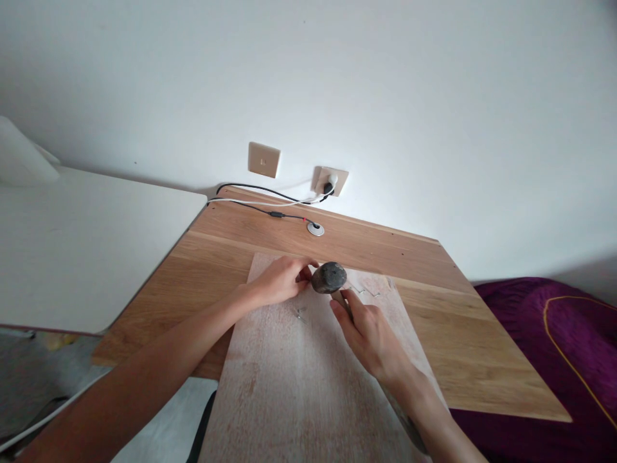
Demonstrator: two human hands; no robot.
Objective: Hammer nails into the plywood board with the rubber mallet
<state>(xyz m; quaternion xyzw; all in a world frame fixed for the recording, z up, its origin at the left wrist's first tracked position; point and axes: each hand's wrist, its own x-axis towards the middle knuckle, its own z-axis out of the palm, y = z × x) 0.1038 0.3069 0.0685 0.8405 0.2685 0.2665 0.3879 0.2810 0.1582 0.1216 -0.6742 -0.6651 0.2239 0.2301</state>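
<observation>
My right hand [369, 331] is closed round the handle of a mallet, close below its dark, blunt head [330, 278]. The handle slants down to the lower right beneath my forearm. Just left of the mallet head, my left hand [284, 280] rests at the far part of a pale wooden board [299, 392], fingers bent and pinched together; what they hold, if anything, is hidden. Thin metal nails [373, 291] stick up or lie on the board right of the mallet head. Another small metal piece, seemingly nails [299, 314], is nearer me, below my left hand.
The board lies on a wooden table [491, 360] against a white wall. Black and white cables [260, 203] run along its back to a wall socket [332, 180] and a round grommet [315, 229]. A white tabletop [96, 251] adjoins at left; purple fabric [569, 341] is at right.
</observation>
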